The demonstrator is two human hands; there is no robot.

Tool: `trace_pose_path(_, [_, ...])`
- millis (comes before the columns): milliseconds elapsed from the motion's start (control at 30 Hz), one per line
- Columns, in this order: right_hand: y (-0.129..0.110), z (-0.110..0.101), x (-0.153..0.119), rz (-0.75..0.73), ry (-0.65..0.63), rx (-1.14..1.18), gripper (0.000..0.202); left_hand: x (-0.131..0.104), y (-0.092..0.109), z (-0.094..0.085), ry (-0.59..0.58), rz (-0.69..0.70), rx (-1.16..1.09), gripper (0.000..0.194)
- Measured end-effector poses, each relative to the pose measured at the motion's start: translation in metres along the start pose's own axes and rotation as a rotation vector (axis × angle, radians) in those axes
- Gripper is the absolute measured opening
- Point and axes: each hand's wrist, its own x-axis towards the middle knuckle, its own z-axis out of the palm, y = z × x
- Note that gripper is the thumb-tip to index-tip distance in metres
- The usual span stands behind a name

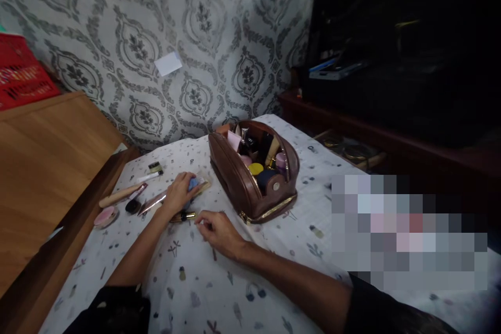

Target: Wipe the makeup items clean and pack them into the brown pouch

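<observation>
My left hand [181, 191] rests over a clear packet with something blue in it [194, 183], its fingers closed around the near end. Just right of a black and gold tube [188, 215], my right hand [217, 229] has its fingers curled; whether it pinches anything is too small to see. An open brown bag [235, 180] full of cosmetics stands beyond my hands to the right. Left of my left hand lie a long beige item [119, 195], a round black item [133, 206], a pink compact [105, 216] and a white tube [149, 177].
Patterned white cloth [219, 292] covers the surface. A wooden board [58, 156] with a red item [25, 70] is at the left. Behind is a patterned wall [203, 15]; at the right, a dark cabinet [332, 120] and a blurred-out patch.
</observation>
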Motion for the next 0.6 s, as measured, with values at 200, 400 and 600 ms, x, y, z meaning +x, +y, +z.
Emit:
trace_pose_path(200, [0.000,-0.007,0.000,-0.022,0.057,-0.041,0.015,0.010,-0.010,0.013,-0.017,-0.036,-0.026,0.044])
trace_pose_path(400, [0.008,-0.012,0.002,-0.072,0.278,-0.097,0.039,-0.001,0.006,0.003,0.086,-0.023,0.007,0.055])
trace_pose_path(600, [0.019,-0.009,0.005,-0.101,0.320,-0.141,0.065,-0.035,0.027,-0.024,0.099,0.151,-0.234,0.023])
